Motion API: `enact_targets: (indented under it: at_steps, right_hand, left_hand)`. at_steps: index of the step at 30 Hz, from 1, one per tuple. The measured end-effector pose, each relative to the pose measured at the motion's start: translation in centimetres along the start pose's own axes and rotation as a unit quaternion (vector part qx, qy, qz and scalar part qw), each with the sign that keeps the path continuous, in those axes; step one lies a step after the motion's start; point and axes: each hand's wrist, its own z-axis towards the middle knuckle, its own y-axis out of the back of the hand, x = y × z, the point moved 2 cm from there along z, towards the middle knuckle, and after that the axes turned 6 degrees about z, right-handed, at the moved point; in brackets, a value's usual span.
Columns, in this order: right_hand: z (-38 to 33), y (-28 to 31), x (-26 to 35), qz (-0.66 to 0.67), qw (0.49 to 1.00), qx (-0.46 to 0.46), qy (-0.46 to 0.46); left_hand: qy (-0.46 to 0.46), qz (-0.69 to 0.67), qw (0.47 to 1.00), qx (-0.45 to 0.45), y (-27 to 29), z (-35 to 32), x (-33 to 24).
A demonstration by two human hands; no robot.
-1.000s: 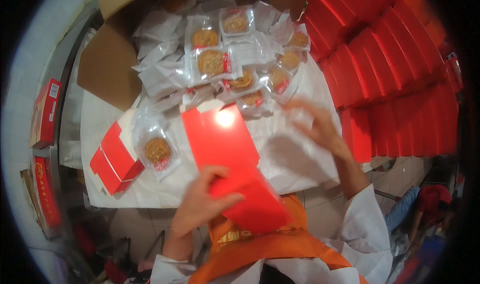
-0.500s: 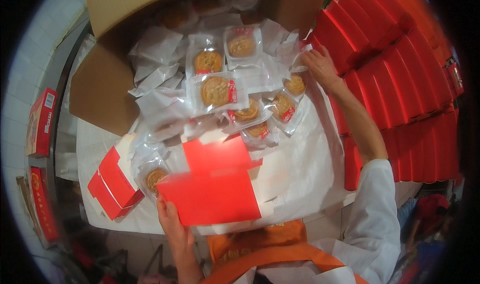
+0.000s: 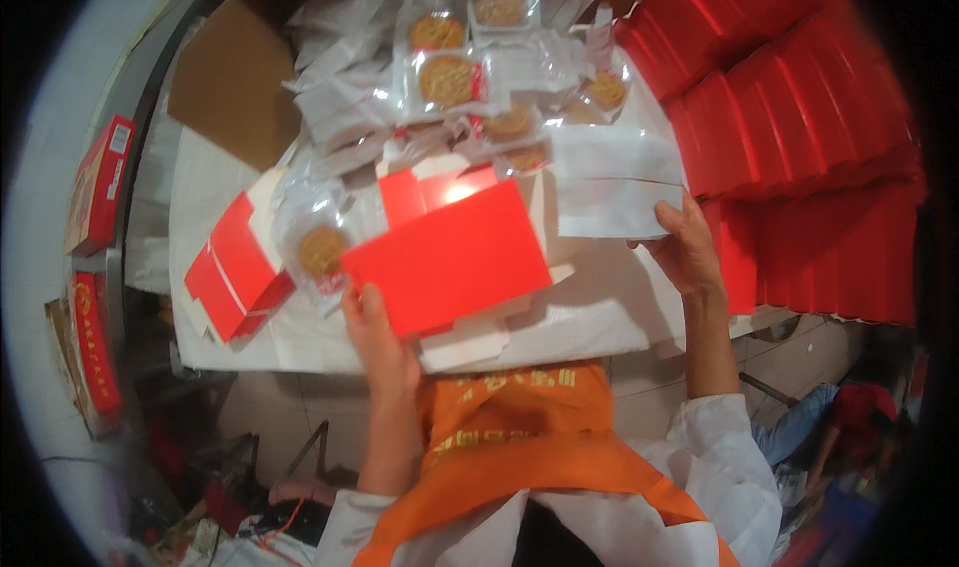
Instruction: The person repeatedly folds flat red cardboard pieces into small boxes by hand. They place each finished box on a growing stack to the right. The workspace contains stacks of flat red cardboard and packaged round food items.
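My left hand (image 3: 378,335) grips the near-left corner of a flat red cardboard box (image 3: 450,252), held open-flapped just above the white table (image 3: 599,312). My right hand (image 3: 687,247) holds a white paper bag (image 3: 611,182) by its near-right corner, to the right of the red box. Behind both lies a heap of round golden pastries in clear wrappers (image 3: 450,79). One more wrapped pastry (image 3: 322,252) lies just left of the red box.
Stacks of folded red boxes (image 3: 799,137) fill the right side. A few red boxes (image 3: 235,272) lie at the table's left edge. An open brown carton (image 3: 232,77) stands at the back left. More red boxes (image 3: 95,182) sit on a shelf far left.
My right hand came back from the pastry heap holding a white paper bag. The red box has shifted right and closer to the bag, turning flatter in my left hand.
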Motion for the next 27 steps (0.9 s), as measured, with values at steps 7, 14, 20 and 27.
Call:
enact_targets:
  at_steps: [7, 14, 20, 27]
  right_hand:
    - [-2.2, -1.4, -2.2, -0.128, 0.991, 0.031, -0.017]
    - [-3.2, -5.9, -2.7, -0.333, 0.938, 0.099, 0.022]
    - [-5.0, -5.5, -1.4, -0.316, 0.943, 0.101, 0.039]
    - [-7.3, -7.2, -5.4, -0.261, 0.953, 0.051, 0.148]
  left_hand:
    - [0.007, -0.035, 0.999, -0.001, 0.7, -1.5, 0.2]
    - [-0.007, -0.013, 1.0, 0.009, -0.4, -2.7, 2.0]
    - [0.008, -0.044, 0.999, -0.008, 0.7, -2.9, 1.6]
    - [0.037, 0.004, 0.999, 0.04, -0.1, -5.9, 4.2]
